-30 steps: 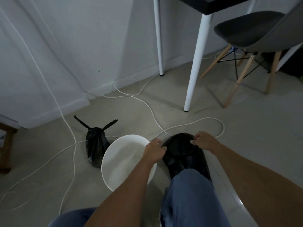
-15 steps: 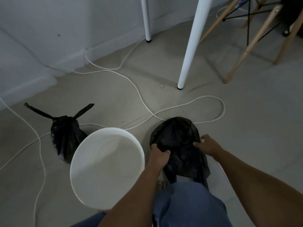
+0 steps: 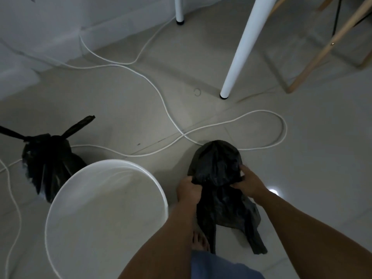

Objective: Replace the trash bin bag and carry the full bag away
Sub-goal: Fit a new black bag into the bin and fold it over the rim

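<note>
On the floor (image 3: pixel 302 158), your white bin (image 3: pixel 104 218) stands bagless. Left of it, touching, sits the tied full bag (image 3: pixel 48 164). Right of it, your left hand (image 3: pixel 188 191) and right hand (image 3: pixel 250 185) each pinch the new bag (image 3: pixel 217 168), spread between them.

Head view. I saw my left hand (image 3: pixel 188 191) and right hand (image 3: pixel 250 186) gripping opposite edges of the fresh black bag (image 3: pixel 218 170). The white bin (image 3: pixel 106 218) stood just left of my left hand, the tied full bag (image 3: pixel 48 166) beyond it.
</note>
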